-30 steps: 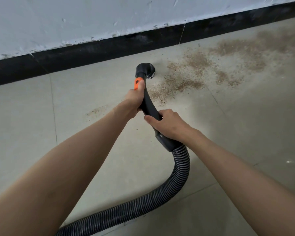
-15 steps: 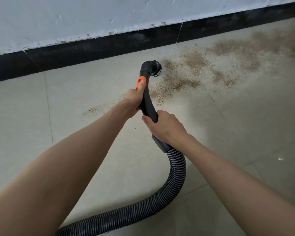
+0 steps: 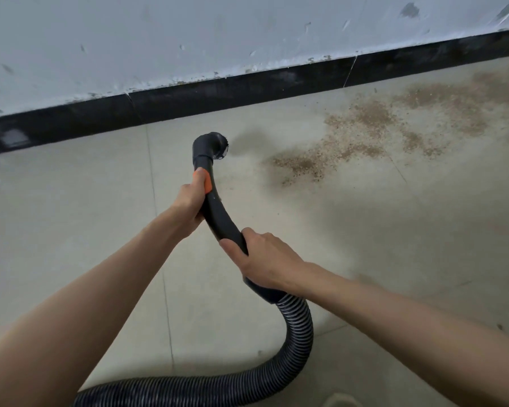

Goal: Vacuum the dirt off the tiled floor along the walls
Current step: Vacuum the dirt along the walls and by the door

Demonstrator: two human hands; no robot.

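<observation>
Nearest, the right hand (image 3: pixel 269 264) wraps its fingers round the lower vacuum handle (image 3: pixel 221 214); the left hand (image 3: pixel 190 202) grips higher, by the orange button. The nozzle (image 3: pixel 213 145) faces right toward the dirt (image 3: pixel 332 151), which trails rightward along the baseboard (image 3: pixel 247 88).

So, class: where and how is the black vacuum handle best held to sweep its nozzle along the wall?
Hold the curved rigid handle, not the ribbed hose, which looks too flexible to steer. Left hand wraps it from the left near the orange switch; right hand comes over the lower end. Two spaced grips probably help aim the nozzle at the dirt.
</observation>
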